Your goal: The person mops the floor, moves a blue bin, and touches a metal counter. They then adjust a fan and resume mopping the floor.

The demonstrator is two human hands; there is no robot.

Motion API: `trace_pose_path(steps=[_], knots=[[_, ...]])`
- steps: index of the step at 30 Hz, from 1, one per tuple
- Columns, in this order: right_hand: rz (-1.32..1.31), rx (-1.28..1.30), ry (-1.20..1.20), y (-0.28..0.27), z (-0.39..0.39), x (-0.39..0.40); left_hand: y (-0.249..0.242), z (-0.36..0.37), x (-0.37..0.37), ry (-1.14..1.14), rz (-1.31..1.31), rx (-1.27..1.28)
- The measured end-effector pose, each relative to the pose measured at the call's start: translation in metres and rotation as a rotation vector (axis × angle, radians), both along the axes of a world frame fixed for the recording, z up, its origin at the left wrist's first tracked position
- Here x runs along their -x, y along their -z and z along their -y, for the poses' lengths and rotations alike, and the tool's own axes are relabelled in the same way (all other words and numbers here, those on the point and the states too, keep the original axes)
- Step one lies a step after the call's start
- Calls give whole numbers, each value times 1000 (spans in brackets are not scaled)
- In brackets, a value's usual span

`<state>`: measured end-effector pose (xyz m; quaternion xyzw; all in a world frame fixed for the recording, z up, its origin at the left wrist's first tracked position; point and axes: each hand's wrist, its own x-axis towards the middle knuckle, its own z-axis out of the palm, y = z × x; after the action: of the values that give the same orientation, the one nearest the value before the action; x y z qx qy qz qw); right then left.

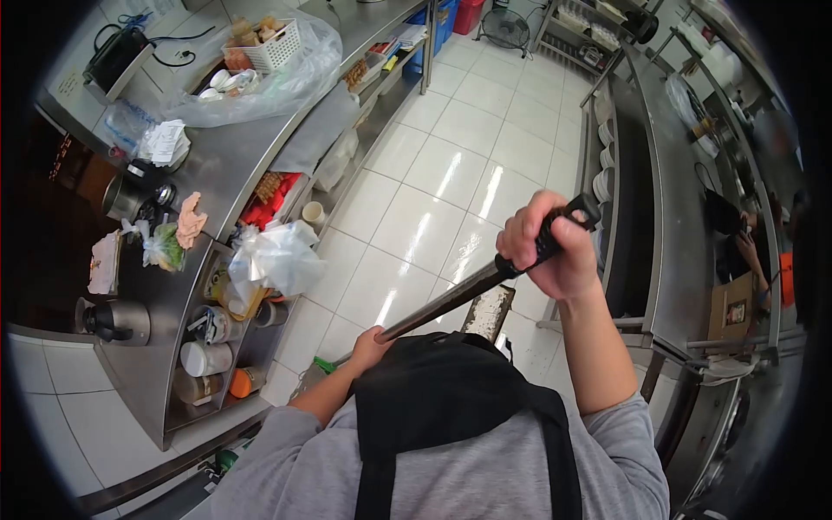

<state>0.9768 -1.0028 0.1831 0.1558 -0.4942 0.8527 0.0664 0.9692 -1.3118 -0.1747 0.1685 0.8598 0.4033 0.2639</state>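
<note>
A long dark pole (451, 301) with a black grip at its upper end slants across the front of my body. My right hand (555, 247) is raised and wrapped around that grip, thumb near the top. Lower down, my left hand (370, 348) is closed around the shaft, close to my black apron (442, 390). The pole's lower end is out of sight, so its kind does not show. Beyond the apron, a worn whitish rectangular piece (488, 312) is at floor level between my arms.
Along the left runs a steel counter (217, 165) with a white basket (276, 48), a thermos jug (117, 321) and plastic bags. White tiled floor (433, 186) stretches ahead to a fan (505, 29). At right, another person's hand (747, 227) shows beyond a steel counter (685, 251).
</note>
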Motion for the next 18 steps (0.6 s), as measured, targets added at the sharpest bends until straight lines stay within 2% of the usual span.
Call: trace_pose_path(steps=[1, 2, 4, 6, 8, 10, 13, 16, 17, 18], knots=[[56, 15, 17, 4, -9, 0, 11, -7, -4, -89, 54, -38], [64, 12, 27, 6, -20, 0, 23, -16, -4, -80, 62, -40], [125, -8, 24, 6, -47, 2, 42, -43, -3, -228, 56, -220], [89, -128, 89, -11, -71, 5, 52, -73, 3, -236, 39, -331], [37, -196, 103, -28, -98, 11, 42, -107, 18, -107, 135, -378], [-5, -155, 52, -45, -121, 16, 26, -149, 38, -51, 139, -429], [-291, -261, -117, -78, -174, 44, -16, -220, 79, 71, 198, -476], [-496, -277, -221, -105, -224, 74, -38, -310, 128, 75, 136, -474], [-484, -280, -214, -110, -236, 88, -42, -342, 150, 109, 77, -490], [-499, -174, -208, -112, -245, 105, -44, -376, 172, 145, 16, -505]])
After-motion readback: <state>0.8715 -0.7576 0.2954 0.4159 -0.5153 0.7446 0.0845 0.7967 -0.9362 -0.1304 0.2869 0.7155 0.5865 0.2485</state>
